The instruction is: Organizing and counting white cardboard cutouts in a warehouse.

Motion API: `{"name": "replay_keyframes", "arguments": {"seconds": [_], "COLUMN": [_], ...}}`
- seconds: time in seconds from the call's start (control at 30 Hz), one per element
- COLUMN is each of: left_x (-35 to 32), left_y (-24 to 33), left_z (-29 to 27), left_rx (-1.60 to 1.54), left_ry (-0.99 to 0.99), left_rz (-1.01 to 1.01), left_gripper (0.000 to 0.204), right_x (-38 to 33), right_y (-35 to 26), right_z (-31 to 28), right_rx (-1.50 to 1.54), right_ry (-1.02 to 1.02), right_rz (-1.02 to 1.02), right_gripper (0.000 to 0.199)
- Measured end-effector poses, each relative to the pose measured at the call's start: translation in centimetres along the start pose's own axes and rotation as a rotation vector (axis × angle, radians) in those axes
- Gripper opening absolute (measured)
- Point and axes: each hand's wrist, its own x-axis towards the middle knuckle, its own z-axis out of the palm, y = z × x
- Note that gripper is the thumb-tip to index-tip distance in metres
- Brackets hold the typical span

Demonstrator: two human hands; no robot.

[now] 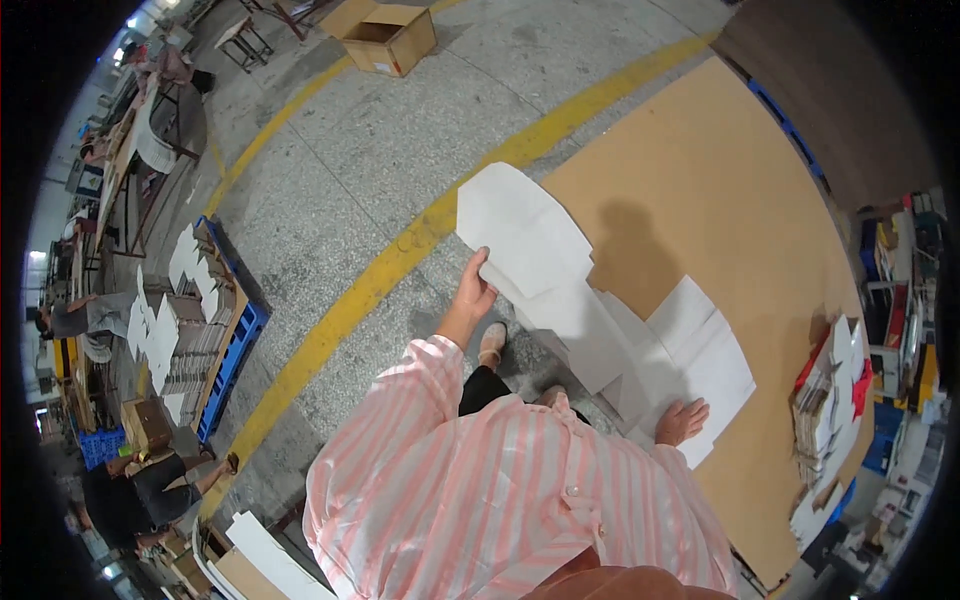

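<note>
A large white die-cut cardboard sheet [530,235] stretches in front of me, its outline notched and its ends rounded. My left hand [473,296] pinches its near left edge, with the thumb on top and the other fingers mostly hidden. On its right part my right hand [683,422] lies flat, fingers extended. That part rests over a broad brown board surface [720,220], while the left end sticks out above the floor. Grey flaps hang from the sheet's near side; whether they belong to one sheet or several layered ones I cannot tell.
At the right of the brown surface lies a stack of cut cardboard [828,400]. A blue pallet [228,370] with stacked white blanks [180,345] stands at left. An open carton [385,40] sits beyond the yellow floor line [400,250]. A person in black [130,500] is at lower left.
</note>
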Motion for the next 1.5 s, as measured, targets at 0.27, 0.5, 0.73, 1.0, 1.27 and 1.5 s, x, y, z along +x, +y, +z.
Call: {"name": "replay_keyframes", "arguments": {"seconds": [0.27, 0.5, 0.73, 1.0, 1.27, 1.5], "left_x": [0.6, 0.4, -6.0, -18.5, -16.3, -8.7], "left_y": [-3.5, -2.7, -4.9, -17.3, -15.9, -7.4], "left_z": [-1.7, -1.3, 10.4, 22.0, 19.1, 12.7], "left_rx": [0.189, 0.354, 0.961, 1.764, 1.608, 0.45], "left_ry": [0.174, 0.166, 0.063, -1.308, -1.118, -0.02], "left_rz": [-0.016, 0.111, 0.524, 1.28, 1.191, 0.032], "left_gripper": [0.042, 0.053, 0.038, 0.047, 0.048, 0.04], "right_x": [-0.2, 1.1, -0.9, -3.2, -3.3, -1.3], "right_y": [0.2, -2.8, -4.4, 4.8, 0.9, -0.6], "right_z": [0.8, -2.1, -1.8, 12.6, 3.6, -1.5], "right_rx": [0.064, 0.107, 0.221, 1.552, 0.427, 0.154], "right_ry": [0.064, -0.054, -0.051, -0.45, -0.323, -0.058], "right_rz": [-0.011, 0.061, -0.132, 0.34, -0.063, -0.146], "right_gripper": [0.058, 0.062, 0.065, 0.066, 0.065, 0.069]}}
